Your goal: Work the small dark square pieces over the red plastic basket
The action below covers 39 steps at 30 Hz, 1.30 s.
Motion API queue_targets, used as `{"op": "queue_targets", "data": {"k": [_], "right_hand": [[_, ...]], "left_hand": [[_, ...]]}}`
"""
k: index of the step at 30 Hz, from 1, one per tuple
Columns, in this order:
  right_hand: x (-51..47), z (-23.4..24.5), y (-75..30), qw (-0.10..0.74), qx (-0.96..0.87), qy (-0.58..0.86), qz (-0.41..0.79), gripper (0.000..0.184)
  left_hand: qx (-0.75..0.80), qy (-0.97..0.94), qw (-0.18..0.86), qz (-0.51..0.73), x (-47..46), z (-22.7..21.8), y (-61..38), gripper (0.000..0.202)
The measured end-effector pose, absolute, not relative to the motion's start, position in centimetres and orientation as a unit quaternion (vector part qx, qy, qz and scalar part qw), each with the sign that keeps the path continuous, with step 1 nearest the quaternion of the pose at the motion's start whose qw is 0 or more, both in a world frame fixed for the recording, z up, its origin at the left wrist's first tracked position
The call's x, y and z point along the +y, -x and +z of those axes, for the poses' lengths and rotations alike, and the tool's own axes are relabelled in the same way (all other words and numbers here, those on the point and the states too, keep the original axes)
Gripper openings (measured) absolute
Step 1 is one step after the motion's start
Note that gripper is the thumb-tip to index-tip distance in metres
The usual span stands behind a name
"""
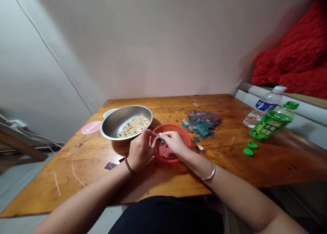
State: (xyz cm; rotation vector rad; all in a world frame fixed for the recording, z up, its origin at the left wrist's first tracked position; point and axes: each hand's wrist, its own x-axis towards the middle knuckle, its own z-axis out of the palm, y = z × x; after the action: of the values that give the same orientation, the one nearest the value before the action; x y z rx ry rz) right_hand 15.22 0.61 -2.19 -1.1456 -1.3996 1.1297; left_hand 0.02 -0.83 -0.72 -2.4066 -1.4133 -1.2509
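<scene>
My left hand [140,149] and my right hand [173,143] meet over a red mesh basket [182,131] on the wooden table [158,183]. Both pinch a small flat grey piece [158,135] between their fingertips. Small pale beads or seeds lie in the bottom of the basket. Just left of the basket stands a steel bowl [114,123] holding a heap of pale and dark beans [134,126]. To the right of the basket lies a pile of small dark green and brown card pieces [201,122].
A pink round tag [91,127] and loose string [75,152] lie at the left. A green bottle [273,122] and a clear water bottle [264,106] lie at the right, with two green caps [250,148] near them. Red fabric [296,60] is piled behind.
</scene>
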Motion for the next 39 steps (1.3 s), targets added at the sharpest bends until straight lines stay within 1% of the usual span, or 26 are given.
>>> {"op": "queue_targets", "data": {"k": [4,11,18,23,29,35,39], "right_hand": [[0.57,-2.11,-15.21,0.478,-0.576,0.477,0.460,0.035],[0.48,-1.90,-15.16,0.486,-0.569,0.470,0.468,0.034],[0.58,-2.23,-15.14,0.481,-0.577,0.477,0.456,0.034],[0.57,-2.18,-15.12,0.481,-0.570,0.472,0.470,0.035],[0.78,-2.41,-15.18,0.478,-0.584,0.475,0.453,0.034],[0.60,-2.18,-15.16,0.484,-0.571,0.470,0.468,0.034],[0.49,-2.11,-15.16,0.480,-0.569,0.476,0.468,0.033]], "left_hand": [[-0.440,0.800,0.050,-0.404,-0.88,-0.72,0.00,0.018],[-0.449,0.794,0.069,-0.404,-0.89,-0.70,-0.03,0.017],[-0.439,0.804,0.060,-0.397,-0.90,-0.71,-0.02,0.017],[-0.470,0.783,0.064,-0.403,-0.86,-0.57,-0.05,0.014],[-0.450,0.799,0.056,-0.395,-0.93,-0.79,-0.11,0.016],[-0.479,0.779,0.062,-0.400,-0.86,-0.67,-0.09,0.014],[-0.466,0.790,0.049,-0.396,-0.88,-0.64,-0.07,0.014]]}}
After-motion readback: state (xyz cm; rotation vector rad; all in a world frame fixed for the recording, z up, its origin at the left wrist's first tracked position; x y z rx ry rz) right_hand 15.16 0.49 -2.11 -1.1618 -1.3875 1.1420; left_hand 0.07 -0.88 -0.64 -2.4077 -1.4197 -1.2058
